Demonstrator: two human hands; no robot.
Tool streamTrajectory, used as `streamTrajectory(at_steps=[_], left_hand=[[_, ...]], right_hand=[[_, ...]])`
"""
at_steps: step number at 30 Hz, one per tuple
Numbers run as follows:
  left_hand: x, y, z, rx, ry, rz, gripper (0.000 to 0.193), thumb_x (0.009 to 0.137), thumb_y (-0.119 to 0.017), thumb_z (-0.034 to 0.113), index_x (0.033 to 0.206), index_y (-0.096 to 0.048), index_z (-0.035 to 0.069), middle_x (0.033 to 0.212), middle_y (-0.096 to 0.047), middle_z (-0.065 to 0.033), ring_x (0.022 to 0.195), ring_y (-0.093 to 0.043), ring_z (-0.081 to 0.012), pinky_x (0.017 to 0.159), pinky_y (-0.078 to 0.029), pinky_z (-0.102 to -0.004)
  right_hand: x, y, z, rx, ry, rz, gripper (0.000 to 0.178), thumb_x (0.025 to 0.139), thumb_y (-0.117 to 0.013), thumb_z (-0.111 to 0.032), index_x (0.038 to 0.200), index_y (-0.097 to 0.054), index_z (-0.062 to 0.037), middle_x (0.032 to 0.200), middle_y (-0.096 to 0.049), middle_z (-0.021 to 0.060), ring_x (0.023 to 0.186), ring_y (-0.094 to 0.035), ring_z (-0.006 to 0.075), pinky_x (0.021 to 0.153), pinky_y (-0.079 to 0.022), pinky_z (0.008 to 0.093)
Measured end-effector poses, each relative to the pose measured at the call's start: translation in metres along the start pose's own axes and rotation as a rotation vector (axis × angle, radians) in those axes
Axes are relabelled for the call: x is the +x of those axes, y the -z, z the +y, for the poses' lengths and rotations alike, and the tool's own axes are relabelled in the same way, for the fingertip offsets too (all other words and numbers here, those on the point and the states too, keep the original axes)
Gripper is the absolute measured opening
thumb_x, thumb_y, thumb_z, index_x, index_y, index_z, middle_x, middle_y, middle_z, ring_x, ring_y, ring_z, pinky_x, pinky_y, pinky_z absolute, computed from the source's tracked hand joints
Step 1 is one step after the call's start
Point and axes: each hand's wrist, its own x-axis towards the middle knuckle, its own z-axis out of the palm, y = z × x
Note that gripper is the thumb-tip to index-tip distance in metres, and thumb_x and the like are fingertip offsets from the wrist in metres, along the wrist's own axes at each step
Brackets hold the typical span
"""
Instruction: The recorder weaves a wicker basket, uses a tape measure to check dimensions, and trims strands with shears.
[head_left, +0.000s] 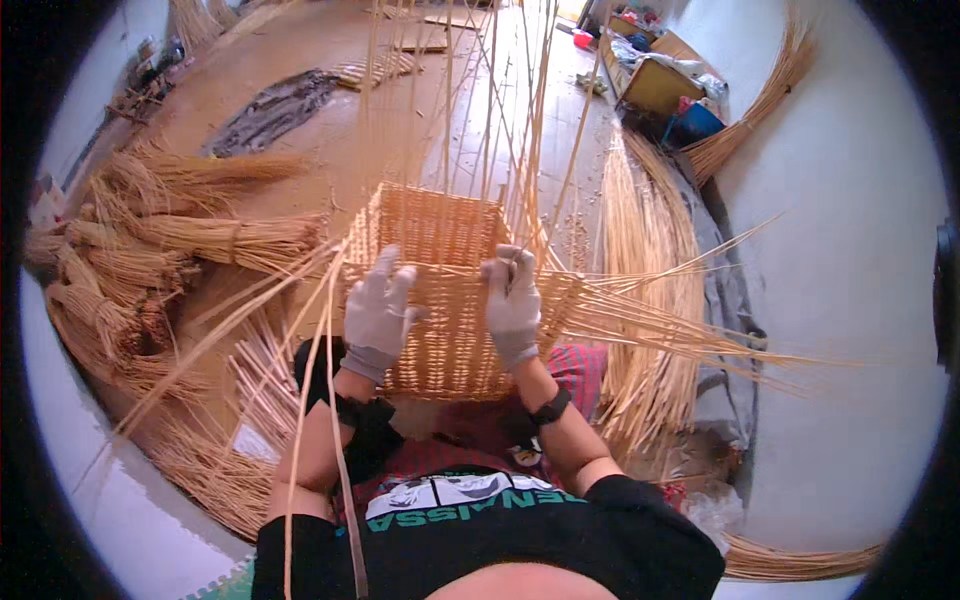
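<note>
Both hands [378, 312] [513, 305] touch basket [450, 335]; lettered shirt [480, 542]

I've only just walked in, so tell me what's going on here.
A person has both hands on a woven basket above their lap. The gloved left hand is at the near wall's rim; the gloved right hand is at the same rim, fingers bent. Long loose strands stick out from the basket, and bundles of similar strands lie to the left.

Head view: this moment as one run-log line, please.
woven basket: loose strands sticking out | left hand: gloved, at near rim | right hand: gloved, at near rim, grip unclear | stalk bundles: floor, left
</note>
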Motion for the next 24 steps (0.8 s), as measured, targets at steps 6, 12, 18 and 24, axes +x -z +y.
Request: streamTrajectory(at_steps=[6,12,18,24], left_hand=[[0.014,-0.018,0.046,-0.01,0.032,-0.185,0.08,0.082,-0.077,0.022,0.155,-0.044,0.032,0.141,-0.051,-0.0178,0.099,-0.067,-0.0326,0.086,-0.054,-0.0451],[0.035,-0.02,0.058,0.01,-0.13,0.048,0.07,0.085,-0.073,0.016,0.151,-0.049,0.022,0.135,-0.054,-0.0169,0.112,-0.06,-0.0365,0.092,-0.049,-0.0467],[0.046,-0.059,0.111,0.022,-0.17,-0.132,0.064,0.091,-0.06,0.014,0.152,-0.046,0.026,0.12,-0.059,-0.0153,0.09,-0.066,-0.0266,0.08,-0.051,-0.0438],[0.05,-0.057,0.108,0.119,-0.207,-0.219,0.057,0.093,-0.058,0.012,0.147,-0.053,0.031,0.112,-0.059,-0.0126,0.083,-0.067,-0.0257,0.076,-0.053,-0.0434]], right_hand=[[0.067,-0.013,-0.017,-0.555,0.145,-0.202,0.045,0.098,-0.053,-0.001,0.143,-0.05,-0.0049,0.121,-0.067,0.0126,0.095,-0.067,0.0186,0.087,-0.056,0.0376],[-0.002,0.066,0.005,0.137,-0.06,0.132,0.034,0.104,-0.053,-0.006,0.138,-0.052,-0.0063,0.112,-0.066,0.0112,0.093,-0.065,0.0181,0.091,-0.053,0.0343],[0.066,0.072,0.005,-0.914,0.348,0.165,0.054,0.099,-0.065,-0.014,0.15,-0.048,-0.01,0.143,-0.056,0.0203,0.134,-0.053,0.0348,0.113,-0.041,0.0455],[0.03,0.095,-0.005,-0.864,0.417,0.247,0.06,0.097,-0.064,-0.023,0.153,-0.045,-0.0102,0.152,-0.049,0.0197,0.136,-0.051,0.0356,0.118,-0.034,0.0506]])
